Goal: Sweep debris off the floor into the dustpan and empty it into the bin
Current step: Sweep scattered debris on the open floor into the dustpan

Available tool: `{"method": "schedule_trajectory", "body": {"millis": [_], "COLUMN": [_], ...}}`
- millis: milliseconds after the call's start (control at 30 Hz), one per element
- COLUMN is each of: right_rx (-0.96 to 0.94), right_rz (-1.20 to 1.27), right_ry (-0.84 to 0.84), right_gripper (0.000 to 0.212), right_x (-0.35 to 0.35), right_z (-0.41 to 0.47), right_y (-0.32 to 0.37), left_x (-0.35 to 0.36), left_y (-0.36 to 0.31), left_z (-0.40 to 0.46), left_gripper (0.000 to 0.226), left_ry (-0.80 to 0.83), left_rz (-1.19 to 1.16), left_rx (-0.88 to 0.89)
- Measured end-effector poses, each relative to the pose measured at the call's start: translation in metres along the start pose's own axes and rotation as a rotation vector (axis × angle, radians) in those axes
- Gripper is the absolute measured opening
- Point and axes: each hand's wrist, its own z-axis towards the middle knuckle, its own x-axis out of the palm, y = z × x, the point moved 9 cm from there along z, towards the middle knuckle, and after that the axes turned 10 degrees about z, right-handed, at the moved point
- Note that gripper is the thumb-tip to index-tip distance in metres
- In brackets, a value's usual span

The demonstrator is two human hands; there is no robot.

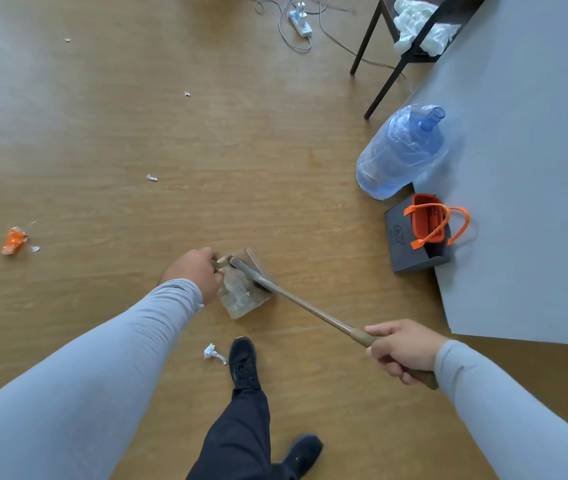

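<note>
Head view: left hand [196, 271] gripping dustpan [245, 289] steady on floor [275, 168], right hand [405, 348] clutching broom [296, 301] handle, drawing paper scraps [237, 296] inward between both hands.

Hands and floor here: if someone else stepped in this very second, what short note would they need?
Left hand: grips the dustpan at its near edge, on the floor.
Right hand: grips the broom handle; the broom head lies over the dustpan.
Done: some pale debris sits in the dustpan.
Left: orange wrapper far left, crumpled white paper by the shoe, white scraps farther out on the floor.
Then empty the dustpan; no bin is clearly in view.
</note>
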Motion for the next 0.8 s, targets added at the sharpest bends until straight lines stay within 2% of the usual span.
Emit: {"method": "schedule_trajectory", "body": {"millis": [167, 400, 533, 633, 700, 800], "right_rx": [-0.106, -0.151, -0.113, -0.072, -0.061, -0.043], "right_rz": [0.048, -0.044, 0.0, 0.106, 0.153, 0.201], "right_ry": [0.047, 0.003, -0.031, -0.071, -0.074, -0.068], "right_gripper": [0.047, 0.002, 0.009, 0.043, 0.057, 0.055], "right_x": [-0.016, 0.042, 0.075, 0.091, 0.106, 0.132], "right_z": [-0.071, -0.1, -0.094, -0.086, -0.088, -0.096], "right_y": [-0.056, -0.139, -0.183, -0.217, -0.229, -0.241], "left_x": [-0.003, -0.007, -0.008, 0.003, 0.013, 0.036], "left_y": [0.052, 0.116, 0.149, 0.179, 0.203, 0.239], "left_z": [-0.077, -0.229, -0.287, -0.311, -0.319, -0.32], "left_gripper": [0.024, 0.016, 0.016, 0.014, 0.018, 0.021], "left_ry": [-0.111, -0.271, -0.303, -0.296, -0.271, -0.208], "left_rz": [-0.114, -0.247, -0.175, -0.145, -0.081, -0.047], "left_rx": [-0.07, -0.12, -0.12, -0.131, -0.157, -0.165]}}
